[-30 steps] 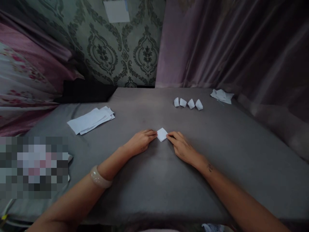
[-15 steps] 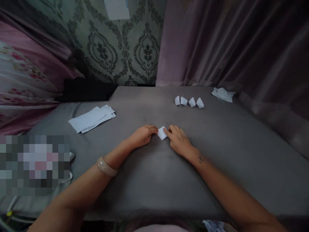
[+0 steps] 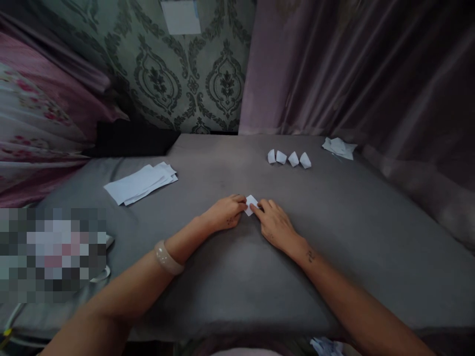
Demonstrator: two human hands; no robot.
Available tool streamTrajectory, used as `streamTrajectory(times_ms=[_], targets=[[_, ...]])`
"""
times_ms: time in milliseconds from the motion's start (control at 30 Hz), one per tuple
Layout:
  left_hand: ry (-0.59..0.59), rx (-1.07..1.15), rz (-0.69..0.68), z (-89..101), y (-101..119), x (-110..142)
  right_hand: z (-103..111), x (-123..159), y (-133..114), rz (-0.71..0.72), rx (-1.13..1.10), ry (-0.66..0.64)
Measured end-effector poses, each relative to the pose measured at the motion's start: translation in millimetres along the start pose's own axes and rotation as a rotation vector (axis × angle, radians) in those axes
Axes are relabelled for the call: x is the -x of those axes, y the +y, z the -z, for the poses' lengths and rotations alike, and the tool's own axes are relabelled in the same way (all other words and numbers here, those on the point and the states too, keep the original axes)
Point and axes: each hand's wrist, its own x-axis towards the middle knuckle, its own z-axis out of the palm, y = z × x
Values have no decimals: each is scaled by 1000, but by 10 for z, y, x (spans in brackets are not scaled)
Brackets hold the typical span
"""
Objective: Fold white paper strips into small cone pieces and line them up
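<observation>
Hiding paper (image 3: 251, 199) partly: both hands (image 3: 225, 212) (image 3: 275, 223)

My bangle (image 3: 166, 260) is milky pale, the folded paper (image 3: 250, 201) before me plain white, the desk (image 3: 230, 282) grey. I see dark leafy medallions (image 3: 158, 81) on grey-green wallpaper (image 3: 192, 64) and reddish-pink flowers (image 3: 55, 118) on the white-and-pink curtain (image 3: 27, 131).
</observation>
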Motion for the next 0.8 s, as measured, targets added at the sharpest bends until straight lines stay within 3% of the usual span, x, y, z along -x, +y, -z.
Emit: streamTrajectory(times_ms=[100, 233, 567, 800], targets=[[102, 128, 50, -37, -31, -36, 12, 3, -20, -2, 25, -26], [131, 208, 40, -60, -106, -34, 56, 48, -21, 21, 34, -39], [150, 127, 83, -109, -79, -15, 0, -27, -25, -63, -70, 125], [216, 152, 163, -180, -105, 72, -17, -104, -9, -49, -1, 114]])
